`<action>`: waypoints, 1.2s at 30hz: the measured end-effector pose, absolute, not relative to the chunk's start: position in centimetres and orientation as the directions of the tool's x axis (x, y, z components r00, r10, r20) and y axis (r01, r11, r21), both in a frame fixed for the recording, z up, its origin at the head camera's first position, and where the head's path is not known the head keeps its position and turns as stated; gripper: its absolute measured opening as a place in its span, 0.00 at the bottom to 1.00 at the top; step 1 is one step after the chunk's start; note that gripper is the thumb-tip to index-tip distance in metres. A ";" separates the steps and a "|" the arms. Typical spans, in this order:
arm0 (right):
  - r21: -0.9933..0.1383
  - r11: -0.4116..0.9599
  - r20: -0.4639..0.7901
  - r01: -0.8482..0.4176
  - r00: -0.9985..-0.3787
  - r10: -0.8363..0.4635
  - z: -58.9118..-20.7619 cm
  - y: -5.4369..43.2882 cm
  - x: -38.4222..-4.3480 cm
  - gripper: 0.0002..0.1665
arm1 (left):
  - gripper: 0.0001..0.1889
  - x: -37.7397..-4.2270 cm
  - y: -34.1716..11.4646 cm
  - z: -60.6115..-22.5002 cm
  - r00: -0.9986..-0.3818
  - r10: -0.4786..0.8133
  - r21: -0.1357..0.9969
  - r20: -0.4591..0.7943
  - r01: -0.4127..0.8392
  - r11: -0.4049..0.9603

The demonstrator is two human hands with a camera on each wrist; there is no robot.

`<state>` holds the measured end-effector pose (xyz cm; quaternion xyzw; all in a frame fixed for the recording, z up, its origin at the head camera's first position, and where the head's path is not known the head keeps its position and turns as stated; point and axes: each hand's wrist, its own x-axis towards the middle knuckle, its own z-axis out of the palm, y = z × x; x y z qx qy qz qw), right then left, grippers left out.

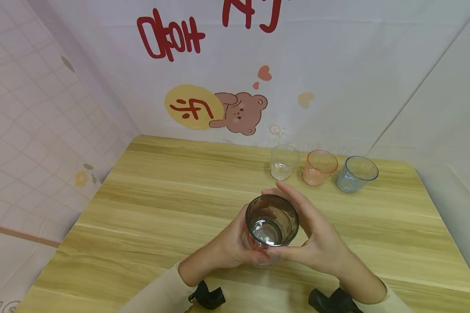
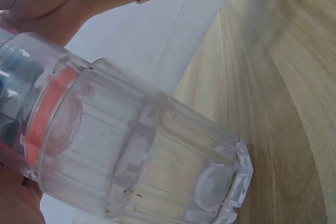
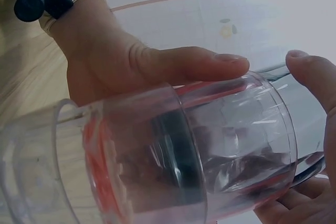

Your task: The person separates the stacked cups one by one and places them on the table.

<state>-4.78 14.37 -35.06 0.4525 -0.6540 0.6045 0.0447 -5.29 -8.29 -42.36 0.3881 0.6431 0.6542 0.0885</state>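
Observation:
A stack of nested see-through cups [image 2: 176, 156] stands upright between the two hands, its faceted clear base close over the table in the left wrist view. The top cup [image 1: 283, 217] is smoky grey and faces mouth up. Below its rim, a red band [image 2: 48, 111] shows through the clear walls. My left hand [image 1: 231, 245] grips the stack from the left, its thumb along the near side. On the right, my right hand [image 1: 325, 243] holds the grey cup near its rim, thumb in front and fingers behind. In the right wrist view, the left thumb [image 3: 205, 65] lies along the stack's wall.
Behind the hands, a clear cup [image 1: 283, 163], a red-rimmed cup [image 1: 320, 167] and a blue cup [image 1: 356, 174] stand in a row near the back edge of the wooden table [image 1: 160, 191]. A printed cloth wall [image 1: 337, 65] rises behind the table. Each wrist wears a black device.

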 end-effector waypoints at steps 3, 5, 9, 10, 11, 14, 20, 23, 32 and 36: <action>-0.744 -0.142 0.615 -0.653 -0.585 -0.529 -35.0 14.3 -4.7 0.65 | 0.53 -5.3 -8.3 -42.4 -0.685 0.611 0.909 0.397 0.386 -0.157; -0.739 -0.143 0.621 -0.658 -0.584 -0.522 -35.0 14.2 -4.7 0.65 | 0.53 -5.3 -8.3 -42.4 -0.685 0.610 0.909 0.397 0.386 -0.158; -0.735 -0.144 0.629 -0.663 -0.586 -0.511 -35.0 14.1 -4.6 0.65 | 0.54 -5.3 -8.3 -42.4 -0.689 0.611 0.913 0.390 0.373 -0.164; -0.735 -0.144 0.630 -0.663 -0.587 -0.509 -35.0 14.1 -4.6 0.65 | 0.54 -5.3 -8.2 -42.4 -0.689 0.612 0.915 0.388 0.368 -0.166; -0.735 -0.144 0.630 -0.663 -0.588 -0.507 -35.0 14.1 -4.6 0.65 | 0.54 -5.3 -8.2 -42.4 -0.689 0.613 0.916 0.386 0.363 -0.170; -0.731 -0.141 0.634 -0.668 -0.588 -0.502 -35.0 14.0 -4.5 0.65 | 0.55 -5.4 -8.1 -42.4 -0.688 0.617 0.920 0.382 0.349 -0.179; -0.720 -0.145 0.648 -0.679 -0.583 -0.489 -35.1 13.9 -4.6 0.64 | 0.56 -5.4 -8.1 -42.2 -0.680 0.621 0.916 0.389 0.358 -0.183; -0.720 -0.143 0.649 -0.679 -0.585 -0.486 -35.2 13.9 -4.5 0.64 | 0.56 -5.4 -8.0 -42.3 -0.676 0.619 0.911 0.400 0.366 -0.188; -0.697 -0.112 0.670 -0.708 -0.589 -0.452 -35.2 13.7 -4.2 0.58 | 0.54 -5.4 -8.0 -42.4 -0.685 0.613 0.915 0.394 0.358 -0.188; -0.696 -0.106 0.674 -0.711 -0.594 -0.440 -35.2 13.6 -4.1 0.55 | 0.53 -5.3 -8.1 -42.4 -0.689 0.614 0.919 0.384 0.348 -0.183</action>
